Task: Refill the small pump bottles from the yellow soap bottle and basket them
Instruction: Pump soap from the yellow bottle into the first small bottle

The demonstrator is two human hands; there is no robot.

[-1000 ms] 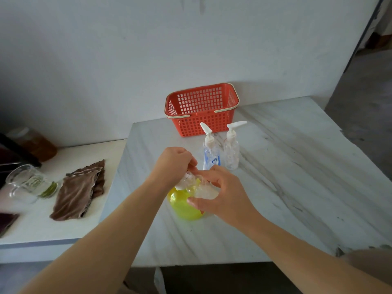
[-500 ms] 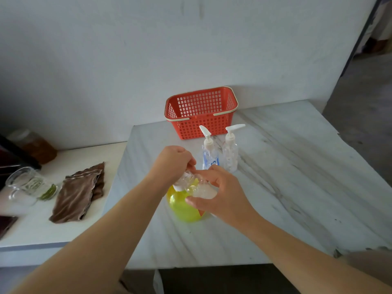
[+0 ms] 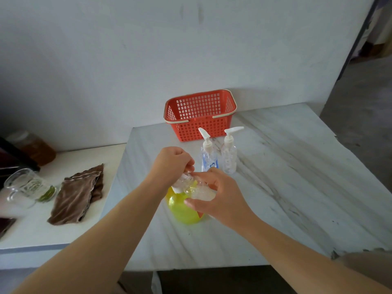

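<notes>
Little has moved: both hands hold the same pose, and the whole scene sits a touch lower in frame, so we read it as head tilt, not hand travel.

Left hand [image 3: 171, 164], centre frame, has its fingers curled tight round the white cap [image 3: 177, 188] of the held bottle [image 3: 201, 193]. Right hand [image 3: 220, 198] wraps that bottle's clear body, thumb underneath. We judge this as unscrewing the pump.

Risks:
- The held bottle lies nearly on its side, so any leftover soap could run out once the cap lets go.
- The yellow bottle [image 3: 182, 212] stands on the table [image 3: 286, 187] right under both hands. A jerk as the thread frees could tip it. Its top is hidden, so we can't tell if it's closed.
- The two pump bottles [image 3: 209, 158] stand just beyond the right hand, where a knuckle swing could knock them over.

Containers:
- The held bottle looks clear, with no coloured fill visible.
- The yellow bottle has a yellow-green body, and we can't read the level.
- The pump bottles have their caps on and look near clear.
- The basket [image 3: 199, 129], upper centre, shows no bottles inside.
- At lower left of frame there's a glass jug [image 3: 25, 187] with something green beside it, a cloth [image 3: 78, 196], and an amber jar [image 3: 36, 147] behind them.
</notes>
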